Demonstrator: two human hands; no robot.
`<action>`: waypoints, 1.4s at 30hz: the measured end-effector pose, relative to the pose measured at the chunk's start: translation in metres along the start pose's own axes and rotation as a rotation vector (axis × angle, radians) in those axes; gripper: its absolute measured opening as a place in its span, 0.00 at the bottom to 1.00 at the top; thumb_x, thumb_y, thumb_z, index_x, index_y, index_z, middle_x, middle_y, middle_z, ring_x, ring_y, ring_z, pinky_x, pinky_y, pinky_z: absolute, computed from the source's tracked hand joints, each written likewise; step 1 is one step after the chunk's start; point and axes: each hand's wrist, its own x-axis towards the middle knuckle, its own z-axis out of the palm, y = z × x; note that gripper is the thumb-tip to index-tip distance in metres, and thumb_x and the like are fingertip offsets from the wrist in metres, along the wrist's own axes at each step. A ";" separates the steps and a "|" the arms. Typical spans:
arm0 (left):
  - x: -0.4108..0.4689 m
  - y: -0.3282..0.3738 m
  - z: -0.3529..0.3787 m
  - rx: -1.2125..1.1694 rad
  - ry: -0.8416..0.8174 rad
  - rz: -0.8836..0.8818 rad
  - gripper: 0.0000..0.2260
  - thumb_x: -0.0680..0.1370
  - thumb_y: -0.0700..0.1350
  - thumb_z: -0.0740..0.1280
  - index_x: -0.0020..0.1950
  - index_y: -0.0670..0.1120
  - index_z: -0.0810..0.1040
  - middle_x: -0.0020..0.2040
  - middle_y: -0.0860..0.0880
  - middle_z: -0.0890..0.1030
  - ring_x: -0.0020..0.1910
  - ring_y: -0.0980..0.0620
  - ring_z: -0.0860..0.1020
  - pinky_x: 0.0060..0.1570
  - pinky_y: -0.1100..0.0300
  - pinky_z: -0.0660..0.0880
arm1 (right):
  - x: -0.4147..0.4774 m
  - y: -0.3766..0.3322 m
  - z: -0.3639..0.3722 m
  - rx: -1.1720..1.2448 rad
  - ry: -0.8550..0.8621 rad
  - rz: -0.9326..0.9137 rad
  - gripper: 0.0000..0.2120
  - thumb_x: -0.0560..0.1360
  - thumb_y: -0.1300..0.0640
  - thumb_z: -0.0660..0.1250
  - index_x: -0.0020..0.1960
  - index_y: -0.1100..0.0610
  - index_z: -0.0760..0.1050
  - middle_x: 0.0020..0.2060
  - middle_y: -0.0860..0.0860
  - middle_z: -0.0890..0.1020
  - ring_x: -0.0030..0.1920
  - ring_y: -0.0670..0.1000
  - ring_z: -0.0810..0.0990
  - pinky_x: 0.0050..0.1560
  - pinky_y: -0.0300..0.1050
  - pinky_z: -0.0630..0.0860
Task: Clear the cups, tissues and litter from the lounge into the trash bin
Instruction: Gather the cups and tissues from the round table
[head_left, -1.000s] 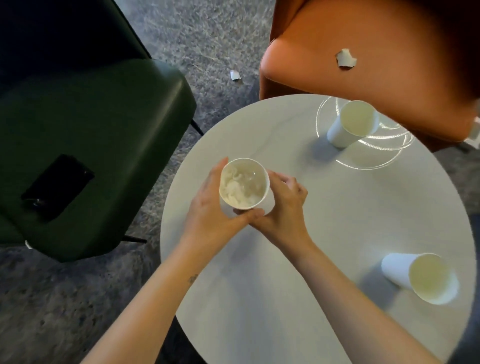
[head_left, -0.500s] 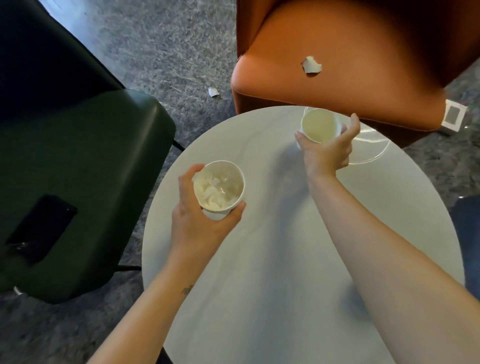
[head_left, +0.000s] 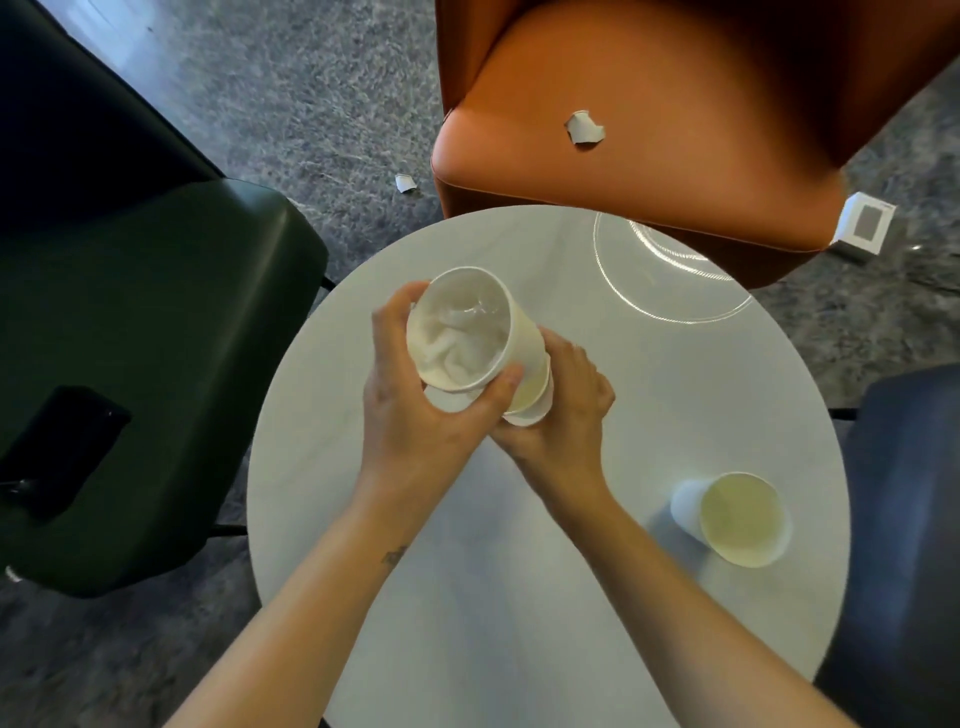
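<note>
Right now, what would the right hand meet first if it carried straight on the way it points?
The right hand, gripping an empty paper cup, would first meet the tissue-filled cup held by the left hand; the gap is unclear.

Empty cup (head_left: 529, 399) now under tissue cup (head_left: 462, 332)

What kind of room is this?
Probably a lounge or waiting area: a small round white table stands on grey carpet, with an orange leather armchair and a dark green armchair set close around it.
</note>
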 end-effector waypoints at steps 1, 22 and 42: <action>-0.005 0.003 0.003 0.016 -0.021 -0.002 0.31 0.65 0.58 0.72 0.62 0.61 0.58 0.55 0.74 0.67 0.56 0.70 0.70 0.49 0.73 0.73 | -0.005 -0.003 -0.008 0.057 0.003 0.020 0.32 0.59 0.46 0.74 0.60 0.57 0.73 0.54 0.52 0.79 0.54 0.54 0.78 0.58 0.49 0.69; -0.102 0.049 0.069 0.130 -0.085 -0.180 0.33 0.68 0.46 0.74 0.69 0.54 0.63 0.60 0.57 0.67 0.52 0.68 0.67 0.47 0.83 0.63 | -0.047 0.073 -0.152 -0.333 -0.256 -0.246 0.53 0.53 0.41 0.79 0.72 0.50 0.59 0.67 0.50 0.69 0.71 0.52 0.60 0.67 0.47 0.47; -0.138 0.109 0.167 0.273 -0.582 0.131 0.36 0.72 0.60 0.64 0.74 0.58 0.48 0.73 0.54 0.55 0.70 0.58 0.59 0.66 0.67 0.59 | -0.075 0.130 -0.231 0.319 -0.128 -0.005 0.28 0.63 0.52 0.76 0.59 0.50 0.70 0.52 0.43 0.75 0.53 0.44 0.76 0.50 0.34 0.73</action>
